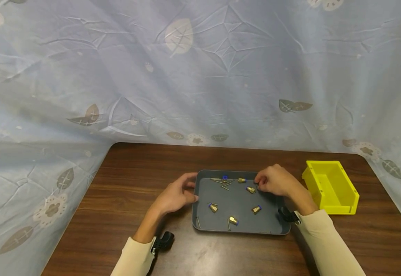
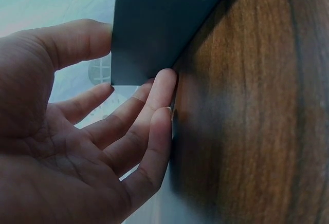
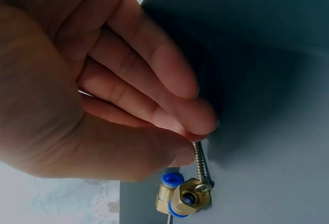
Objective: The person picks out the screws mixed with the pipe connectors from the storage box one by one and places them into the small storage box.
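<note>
A shallow grey tray (image 1: 228,199) lies on the table with brass fittings with blue collars and loose screws in it. My left hand (image 1: 176,194) holds the tray's left side, thumb at the rim and fingers bent against the outer wall (image 2: 149,39). Near the tray's far right corner, my right hand (image 1: 274,181) pinches a screw (image 3: 199,160) between thumb and fingertips, its head pointing down. Just beside that screw lies a brass fitting (image 1: 250,190), and another brass fitting (image 1: 241,180) is close by. The screw's upper end is hidden by the fingers.
A yellow open-front bin (image 1: 335,188) stands on the brown wooden table (image 1: 131,184), right of the tray. Behind the table hangs a patterned cloth (image 1: 200,76). More screws (image 1: 226,184) lie near the tray's far wall. Each wrist carries a black strap-on device (image 1: 164,241).
</note>
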A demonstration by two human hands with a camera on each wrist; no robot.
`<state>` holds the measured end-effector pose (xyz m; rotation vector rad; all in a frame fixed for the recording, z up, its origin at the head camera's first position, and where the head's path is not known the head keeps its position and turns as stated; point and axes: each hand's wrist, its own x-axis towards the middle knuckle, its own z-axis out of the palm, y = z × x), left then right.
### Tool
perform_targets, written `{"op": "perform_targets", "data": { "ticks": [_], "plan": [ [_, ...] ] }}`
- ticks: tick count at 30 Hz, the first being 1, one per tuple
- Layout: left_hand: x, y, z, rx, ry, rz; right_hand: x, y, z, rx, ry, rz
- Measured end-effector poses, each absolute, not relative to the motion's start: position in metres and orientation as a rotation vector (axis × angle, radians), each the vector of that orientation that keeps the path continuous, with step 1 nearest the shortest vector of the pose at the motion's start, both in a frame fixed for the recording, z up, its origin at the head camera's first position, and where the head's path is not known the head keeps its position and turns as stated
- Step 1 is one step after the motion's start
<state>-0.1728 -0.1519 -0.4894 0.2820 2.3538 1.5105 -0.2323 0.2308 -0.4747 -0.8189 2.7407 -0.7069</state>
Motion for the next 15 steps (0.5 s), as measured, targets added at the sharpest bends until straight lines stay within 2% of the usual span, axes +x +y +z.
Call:
{"op": "perform_targets", "data": {
  "ticks": [15],
  "plan": [
    [-0.1731,-0.1526,-0.4901,0.287,2.369,1.496,-0.2329,0.2277,-0.4754,-0.801,2.758,-0.599]
  ]
}}
